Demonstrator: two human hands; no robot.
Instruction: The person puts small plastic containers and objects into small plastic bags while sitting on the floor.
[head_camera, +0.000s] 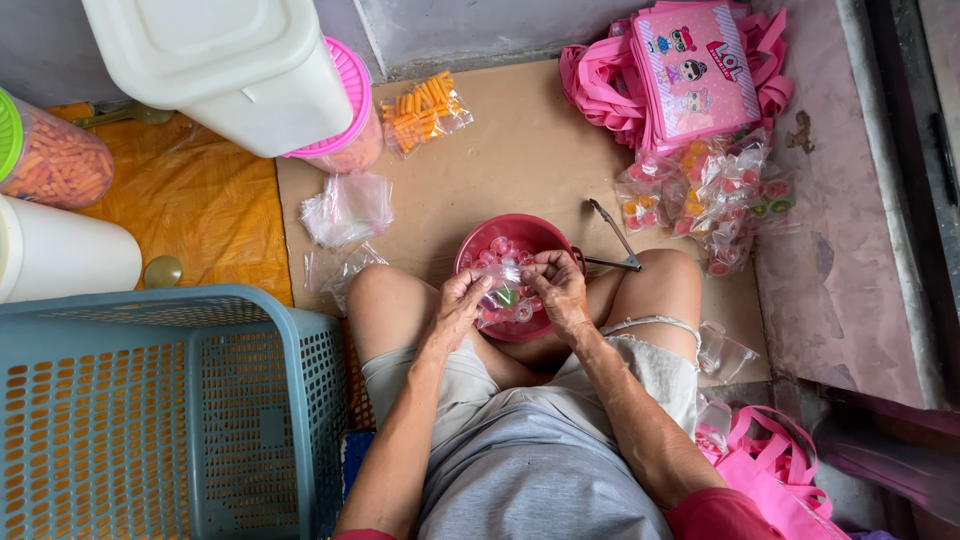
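Both hands, left (458, 300) and right (558, 290), pinch one small clear bag (505, 283) of sweets over the single red bowl (478, 243). If the thin plastic slips, sweets would likely spill onto the cardboard (520, 160). One pair of tongs (615, 240) lies beside; two pink-bag piles sit nearby.

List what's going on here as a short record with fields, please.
setting: person seated on cardboard on the floor
left hand: grip on a small clear bag
right hand: grip on the same bag, over the red bowl
bowl contents: small round sweets
beside bowl: metal tongs
right side: filled bags, pink totes
left side: blue basket, jars of orange snacks
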